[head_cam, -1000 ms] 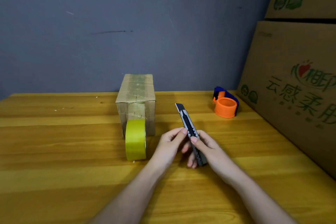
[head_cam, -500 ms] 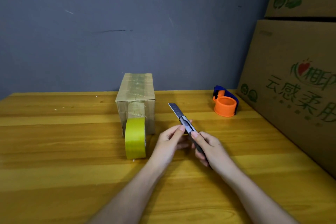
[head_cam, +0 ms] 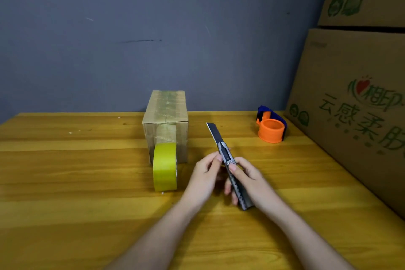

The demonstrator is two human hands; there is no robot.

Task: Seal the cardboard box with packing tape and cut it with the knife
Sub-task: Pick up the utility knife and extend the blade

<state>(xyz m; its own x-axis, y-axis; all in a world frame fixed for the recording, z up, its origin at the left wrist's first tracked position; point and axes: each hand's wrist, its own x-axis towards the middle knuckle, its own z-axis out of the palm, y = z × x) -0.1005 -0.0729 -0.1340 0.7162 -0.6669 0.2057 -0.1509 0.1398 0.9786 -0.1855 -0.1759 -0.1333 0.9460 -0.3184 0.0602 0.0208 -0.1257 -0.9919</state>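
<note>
A small cardboard box (head_cam: 166, 116) stands on the wooden table (head_cam: 76, 182), with clear tape along its top and down its near face. A yellow-green tape roll (head_cam: 164, 166) stands on edge against that near face. My right hand (head_cam: 249, 178) grips the handle of a black utility knife (head_cam: 228, 161), thumb on the slider, its blade out and pointing away toward the wall. My left hand (head_cam: 205, 176) pinches the knife body near the blade end. Both hands hover over the table to the right of the roll.
An orange and blue tape dispenser (head_cam: 271, 126) sits at the back right of the table. Two large printed cardboard cartons (head_cam: 355, 103) are stacked along the right edge. A grey wall closes off the back.
The knife's blade tip swung left and back to the right, and more blade now shows. Both hands stayed on the knife. The box and tape roll have not moved.
</note>
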